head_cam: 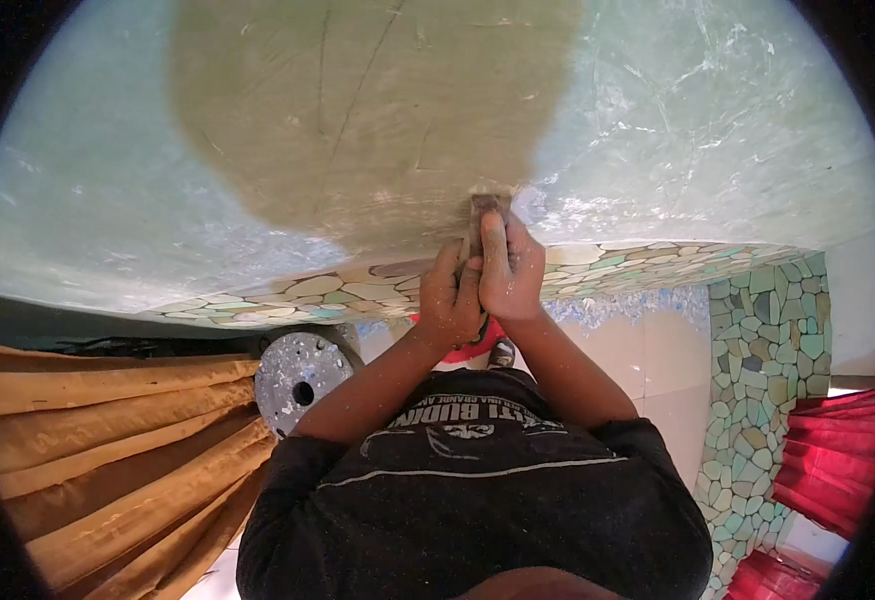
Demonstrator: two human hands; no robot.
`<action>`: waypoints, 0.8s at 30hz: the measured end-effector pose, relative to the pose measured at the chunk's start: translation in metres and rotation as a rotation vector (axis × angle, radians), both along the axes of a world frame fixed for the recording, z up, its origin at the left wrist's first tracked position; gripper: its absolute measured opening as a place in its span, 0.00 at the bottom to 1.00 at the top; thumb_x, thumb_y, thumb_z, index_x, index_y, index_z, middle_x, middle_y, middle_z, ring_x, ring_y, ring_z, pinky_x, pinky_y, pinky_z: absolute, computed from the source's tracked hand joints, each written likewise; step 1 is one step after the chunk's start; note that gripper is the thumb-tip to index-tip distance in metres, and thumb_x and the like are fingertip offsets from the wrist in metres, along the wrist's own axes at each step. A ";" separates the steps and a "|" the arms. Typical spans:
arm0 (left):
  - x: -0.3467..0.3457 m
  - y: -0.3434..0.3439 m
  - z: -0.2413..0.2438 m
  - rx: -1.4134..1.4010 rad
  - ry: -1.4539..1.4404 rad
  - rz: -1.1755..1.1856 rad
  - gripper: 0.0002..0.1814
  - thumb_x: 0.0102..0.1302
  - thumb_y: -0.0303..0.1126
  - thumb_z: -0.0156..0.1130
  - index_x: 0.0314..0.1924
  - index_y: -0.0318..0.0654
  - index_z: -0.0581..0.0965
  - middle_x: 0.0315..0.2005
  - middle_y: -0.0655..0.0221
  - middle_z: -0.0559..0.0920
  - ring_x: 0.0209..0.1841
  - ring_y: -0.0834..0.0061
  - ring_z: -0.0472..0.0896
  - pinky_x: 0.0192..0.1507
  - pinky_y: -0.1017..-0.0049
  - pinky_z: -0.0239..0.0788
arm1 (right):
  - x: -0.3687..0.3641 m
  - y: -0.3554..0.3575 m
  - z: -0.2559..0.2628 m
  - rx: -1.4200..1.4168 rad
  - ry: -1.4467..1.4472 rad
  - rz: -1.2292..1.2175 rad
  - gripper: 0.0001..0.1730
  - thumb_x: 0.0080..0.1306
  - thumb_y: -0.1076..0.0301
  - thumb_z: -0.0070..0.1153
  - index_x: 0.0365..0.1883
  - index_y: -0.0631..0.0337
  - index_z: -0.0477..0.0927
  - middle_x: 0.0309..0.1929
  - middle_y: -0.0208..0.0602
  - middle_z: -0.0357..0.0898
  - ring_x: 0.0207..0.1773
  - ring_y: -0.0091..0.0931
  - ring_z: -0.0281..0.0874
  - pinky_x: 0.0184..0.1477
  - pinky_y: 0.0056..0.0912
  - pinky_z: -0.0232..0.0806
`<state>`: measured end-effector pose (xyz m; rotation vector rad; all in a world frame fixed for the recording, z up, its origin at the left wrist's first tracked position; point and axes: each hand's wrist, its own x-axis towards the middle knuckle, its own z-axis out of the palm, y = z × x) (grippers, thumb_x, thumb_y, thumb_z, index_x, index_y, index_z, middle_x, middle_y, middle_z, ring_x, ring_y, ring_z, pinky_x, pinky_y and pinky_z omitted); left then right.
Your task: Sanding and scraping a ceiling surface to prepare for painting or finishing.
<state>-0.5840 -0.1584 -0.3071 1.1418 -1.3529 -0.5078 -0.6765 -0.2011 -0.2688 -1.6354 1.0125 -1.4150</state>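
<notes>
Both my hands meet on a dusty, block-like hand tool point(487, 202) whose exact kind I cannot tell. Its front end lies against the pale green wall point(377, 142), just above the pebble-patterned band. My right hand point(511, 270) grips it near the front, a thumb or finger stretched along its face. My left hand point(454, 292) closes around its lower part, touching the right one. Pale dust speckles both hands and forearms. The wall bears white scuffs, scratches and dark lines, and a shadow falls over its middle. The tool's underside is hidden.
A round speckled stool top point(302, 382) with a hole stands at left, beside orange-brown curtains point(122, 420). Pale chips point(610, 309) litter the tiled floor point(662, 352) along the wall's foot. At right are a pebble-patterned surface point(752, 405) and red curtains point(835, 457). Something red lies below my hands.
</notes>
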 end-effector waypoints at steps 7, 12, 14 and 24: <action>-0.004 0.007 0.011 0.051 0.059 -0.009 0.09 0.73 0.32 0.49 0.45 0.34 0.72 0.26 0.52 0.77 0.26 0.55 0.79 0.29 0.63 0.67 | -0.002 0.003 0.003 0.225 -0.098 0.082 0.19 0.78 0.60 0.46 0.44 0.70 0.80 0.30 0.27 0.74 0.35 0.17 0.66 0.37 0.23 0.63; 0.000 0.006 -0.004 0.091 0.000 -0.001 0.08 0.73 0.32 0.50 0.44 0.34 0.72 0.26 0.53 0.77 0.25 0.59 0.79 0.30 0.64 0.68 | -0.003 0.000 -0.016 0.107 0.002 0.029 0.19 0.78 0.60 0.46 0.47 0.70 0.80 0.33 0.29 0.76 0.38 0.17 0.67 0.41 0.23 0.65; 0.003 0.001 0.002 0.075 -0.006 -0.002 0.08 0.73 0.32 0.49 0.44 0.34 0.72 0.26 0.53 0.77 0.25 0.58 0.78 0.30 0.64 0.68 | -0.001 -0.001 -0.007 0.168 -0.054 0.059 0.19 0.78 0.61 0.46 0.48 0.70 0.79 0.34 0.31 0.78 0.39 0.18 0.69 0.42 0.24 0.66; 0.006 0.007 0.001 0.095 0.006 -0.013 0.09 0.73 0.31 0.49 0.45 0.33 0.72 0.29 0.54 0.78 0.28 0.59 0.79 0.32 0.65 0.69 | 0.005 0.002 -0.001 0.107 -0.103 0.009 0.19 0.77 0.58 0.47 0.43 0.68 0.79 0.25 0.36 0.76 0.25 0.19 0.72 0.28 0.24 0.66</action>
